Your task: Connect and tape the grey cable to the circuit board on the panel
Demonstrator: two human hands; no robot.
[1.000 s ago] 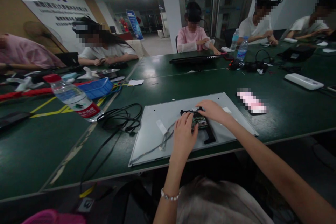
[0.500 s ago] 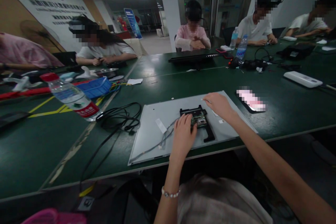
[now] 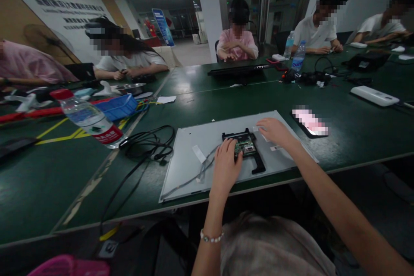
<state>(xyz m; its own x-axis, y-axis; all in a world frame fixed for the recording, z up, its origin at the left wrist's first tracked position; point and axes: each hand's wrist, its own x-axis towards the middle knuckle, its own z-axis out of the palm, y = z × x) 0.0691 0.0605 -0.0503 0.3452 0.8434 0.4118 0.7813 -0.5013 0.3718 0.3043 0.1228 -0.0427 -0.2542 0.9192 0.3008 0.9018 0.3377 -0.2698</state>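
Note:
A grey metal panel [image 3: 207, 138] lies flat on the green table [image 3: 226, 99] in front of me. On it sits a small green circuit board [image 3: 246, 148] in a black bracket [image 3: 258, 164], with thin wires [image 3: 200, 172] running off to the left. My left hand [image 3: 225, 168] rests on the panel with fingers curled against the board's left edge. My right hand [image 3: 273, 131] lies on the panel just right of the board, fingers pinched on something I cannot make out.
A water bottle [image 3: 89, 118] lies tilted at left beside black cables [image 3: 145, 146] and a blue tray [image 3: 118, 107]. A phone [image 3: 308, 123] lies right of the panel. Other people sit around the table's far side with a laptop [image 3: 239, 70] and bottles [image 3: 298, 56].
My right hand left the board, reached to the panel's far right area, then settled a little nearer the board. My left hand stayed on the board.

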